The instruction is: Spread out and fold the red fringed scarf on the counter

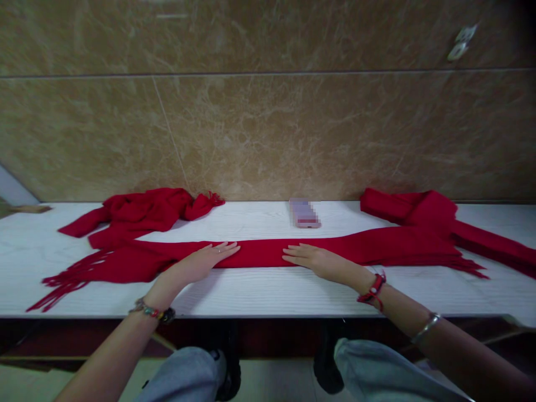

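A long red scarf [259, 253] lies stretched sideways along the white table, with fringes at both ends. My left hand [208, 260] rests flat on it left of the middle, fingers out and holding nothing. On the right of the middle, my right hand [317, 259] also lies flat on the cloth, fingers extended toward the left. Between the hands the scarf is a smooth, narrow band; its left end spreads wider with loose tassels.
Behind the scarf, a crumpled red cloth [146, 211] lies at the left and another folded red cloth [427, 206] at the right. A phone [305, 213], partly pixelated, lies near the tiled wall [268, 134]. The white table's [268, 296] front edge runs before my knees.
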`<state>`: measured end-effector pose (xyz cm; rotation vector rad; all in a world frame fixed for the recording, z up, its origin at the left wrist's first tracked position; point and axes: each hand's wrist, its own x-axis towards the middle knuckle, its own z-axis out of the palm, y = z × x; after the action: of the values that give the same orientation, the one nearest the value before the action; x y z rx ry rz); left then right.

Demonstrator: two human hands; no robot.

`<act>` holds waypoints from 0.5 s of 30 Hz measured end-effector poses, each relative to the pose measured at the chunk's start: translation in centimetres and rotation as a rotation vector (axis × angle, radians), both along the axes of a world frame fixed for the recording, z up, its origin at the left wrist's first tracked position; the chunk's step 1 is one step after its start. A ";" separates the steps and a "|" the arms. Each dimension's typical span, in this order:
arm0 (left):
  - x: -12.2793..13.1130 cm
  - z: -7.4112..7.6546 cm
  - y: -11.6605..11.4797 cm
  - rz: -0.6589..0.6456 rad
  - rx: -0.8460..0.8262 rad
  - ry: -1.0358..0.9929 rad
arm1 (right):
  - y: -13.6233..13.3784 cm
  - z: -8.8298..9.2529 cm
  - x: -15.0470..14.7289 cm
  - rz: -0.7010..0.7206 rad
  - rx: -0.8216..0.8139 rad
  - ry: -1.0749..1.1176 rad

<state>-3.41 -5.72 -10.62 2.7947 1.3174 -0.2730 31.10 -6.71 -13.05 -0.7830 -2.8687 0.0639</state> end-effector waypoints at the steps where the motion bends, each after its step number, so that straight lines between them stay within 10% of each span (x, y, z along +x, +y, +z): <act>1: 0.1 0.1 -0.1 -0.007 0.019 0.021 | 0.0 0.0 0.0 0.000 0.000 -0.006; 15: 4.2 1.5 -1.0 0.017 0.191 -0.028 | -0.8 0.8 0.2 -0.041 -0.140 -0.023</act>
<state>0.79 -6.71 -9.14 2.9264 1.4324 -0.1127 31.35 -7.55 -12.27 -0.8722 -2.8930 0.2547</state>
